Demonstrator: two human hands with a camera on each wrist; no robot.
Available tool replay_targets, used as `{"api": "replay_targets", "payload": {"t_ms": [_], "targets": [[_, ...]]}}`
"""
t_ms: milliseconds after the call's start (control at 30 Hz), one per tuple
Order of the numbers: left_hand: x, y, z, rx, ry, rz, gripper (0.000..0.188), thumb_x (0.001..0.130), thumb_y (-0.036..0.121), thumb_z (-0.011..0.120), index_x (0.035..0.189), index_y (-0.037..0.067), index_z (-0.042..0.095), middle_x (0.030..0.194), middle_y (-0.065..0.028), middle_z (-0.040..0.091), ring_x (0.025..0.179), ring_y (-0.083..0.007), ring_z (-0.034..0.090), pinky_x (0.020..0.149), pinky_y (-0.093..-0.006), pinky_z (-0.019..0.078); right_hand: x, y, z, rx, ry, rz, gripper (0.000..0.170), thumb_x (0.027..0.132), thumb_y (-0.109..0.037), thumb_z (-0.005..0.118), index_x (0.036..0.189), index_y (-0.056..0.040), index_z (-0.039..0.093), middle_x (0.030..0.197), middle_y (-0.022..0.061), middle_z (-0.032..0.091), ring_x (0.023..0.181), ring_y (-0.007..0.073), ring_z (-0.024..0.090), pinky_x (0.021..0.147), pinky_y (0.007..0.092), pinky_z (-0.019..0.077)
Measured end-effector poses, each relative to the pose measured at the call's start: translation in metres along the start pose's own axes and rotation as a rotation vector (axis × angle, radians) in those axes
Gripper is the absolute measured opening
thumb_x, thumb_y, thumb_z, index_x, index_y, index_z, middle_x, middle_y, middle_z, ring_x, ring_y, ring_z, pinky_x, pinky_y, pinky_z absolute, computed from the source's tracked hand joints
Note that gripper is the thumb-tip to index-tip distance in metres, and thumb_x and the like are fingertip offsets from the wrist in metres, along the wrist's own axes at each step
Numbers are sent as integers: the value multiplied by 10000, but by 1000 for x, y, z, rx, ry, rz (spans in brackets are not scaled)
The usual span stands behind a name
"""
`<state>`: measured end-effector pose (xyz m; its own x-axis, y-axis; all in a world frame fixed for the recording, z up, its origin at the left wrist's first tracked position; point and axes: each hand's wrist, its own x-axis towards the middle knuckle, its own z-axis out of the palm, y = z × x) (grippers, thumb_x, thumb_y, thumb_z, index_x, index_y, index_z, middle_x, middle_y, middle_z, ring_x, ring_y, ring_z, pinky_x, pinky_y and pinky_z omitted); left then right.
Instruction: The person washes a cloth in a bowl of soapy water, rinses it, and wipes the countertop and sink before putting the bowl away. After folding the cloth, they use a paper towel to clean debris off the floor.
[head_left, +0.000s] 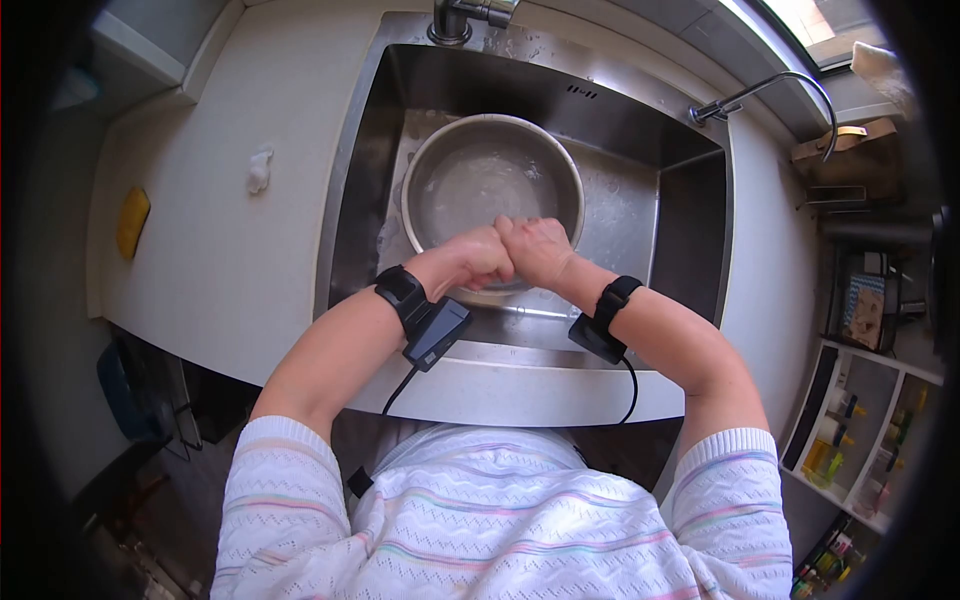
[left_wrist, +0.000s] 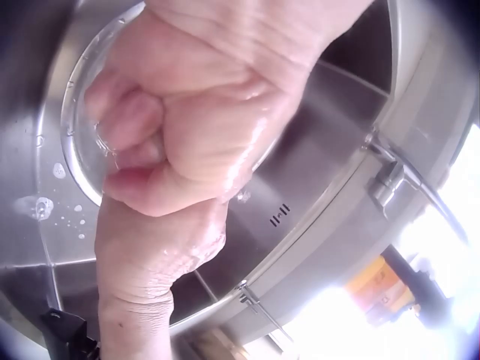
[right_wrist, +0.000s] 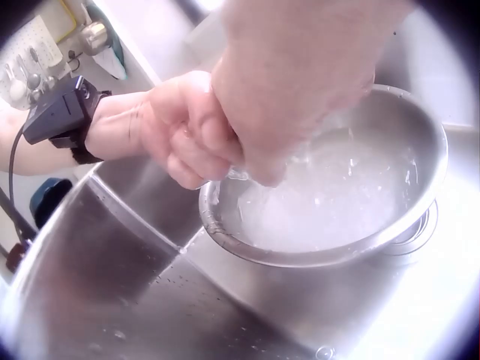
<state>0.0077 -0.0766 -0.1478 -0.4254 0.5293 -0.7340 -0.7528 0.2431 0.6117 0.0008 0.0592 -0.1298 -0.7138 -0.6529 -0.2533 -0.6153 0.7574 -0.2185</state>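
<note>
Head view, two hands (head_left: 482, 256) (head_left: 538, 250), one bowl (head_left: 492, 190)

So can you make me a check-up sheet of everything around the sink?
Surface: white counter; sink wet, with drops.
Job's things: metal bowl in the sink, water inside.
Clutter: yellow thing and crumpled white thing, left of the sink.
Hands: left hand and right hand curled together over the bowl; anything inside is hidden.
Cables: black cable at each wrist.
Surroundings: two taps behind the sink.
</note>
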Motion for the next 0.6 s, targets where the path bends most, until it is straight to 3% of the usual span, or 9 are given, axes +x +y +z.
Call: {"api": "replay_targets", "payload": {"t_ms": [100, 167, 200, 267, 300, 367, 467, 567, 600], "targets": [[10, -3, 4, 227, 136, 27, 73, 593, -22, 553, 607, 47, 535, 528, -78, 504, 419, -178, 465, 397, -331, 353, 1, 1, 6, 44, -87, 63, 154, 763, -151, 492, 874, -46, 509, 766, 155, 625, 724, 320, 622, 626, 406, 493], [11, -2, 8, 883, 344, 217, 130, 606, 51, 587, 729, 29, 623, 684, -158, 618, 610, -279, 608, 537, -383, 464, 3, 2, 15, 100, -87, 184, 167, 731, -176, 537, 859, -70, 556, 754, 176, 620, 747, 326, 615, 650, 394, 488], [9, 1, 11, 883, 345, 214, 130, 606, 51, 587, 729, 29, 623, 684, -158, 618, 610, -279, 608, 537, -383, 464, 4, 1, 16, 102, -87, 183, 167, 731, -176, 537, 859, -70, 556, 754, 176, 620, 747, 326, 615, 650, 394, 488], [5, 6, 16, 1057, 542, 127, 195, 653, 121, 584, 823, 65, 660, 838, -179, 628, 821, -306, 616, 692, -372, 490, 4, 0, 17, 218, -59, 265, 170, 719, -171, 551, 826, -58, 619, 814, 179, 626, 770, 316, 617, 680, 395, 494], [6, 4, 14, 1057, 544, 126, 195, 653, 121, 584, 823, 65, 660, 838, -179, 628, 821, -306, 616, 692, -372, 490, 4, 0, 18, 218, -58, 263, 170, 719, -171, 551, 826, -58, 619, 814, 179, 626, 770, 316, 617, 680, 395, 494], [9, -2, 9, 1245, 605, 359, 152, 654, 174, 600, 745, 70, 664, 779, -187, 622, 764, -324, 617, 669, -409, 493, 5, 1, 23, 464, -61, 296, 177, 684, -167, 583, 804, -53, 645, 848, 189, 619, 793, 320, 611, 718, 390, 490], [2, 9, 13, 1326, 622, 403, 166, 649, 169, 599, 766, 71, 665, 773, -170, 627, 759, -323, 617, 666, -408, 494, 10, 20, 31, 595, -210, 207, 183, 670, -159, 590, 791, -36, 650, 863, 202, 613, 802, 321, 608, 733, 400, 481], [-1, 24, 17, 1249, 663, 257, 164, 686, 116, 557, 809, 79, 659, 834, -157, 636, 780, -291, 629, 657, -375, 500, 9, 9, -16, 268, -195, 317, 248, 696, -145, 575, 908, -27, 624, 904, 185, 615, 865, 322, 593, 732, 401, 470], [3, 26, 12, 1247, 661, 263, 164, 686, 116, 557, 809, 79, 659, 834, -157, 636, 780, -291, 629, 657, -375, 500, 4, 10, -13, 103, 28, 247, 369, 704, -133, 580, 1054, -18, 546, 963, 158, 601, 919, 311, 568, 738, 399, 460]]}}
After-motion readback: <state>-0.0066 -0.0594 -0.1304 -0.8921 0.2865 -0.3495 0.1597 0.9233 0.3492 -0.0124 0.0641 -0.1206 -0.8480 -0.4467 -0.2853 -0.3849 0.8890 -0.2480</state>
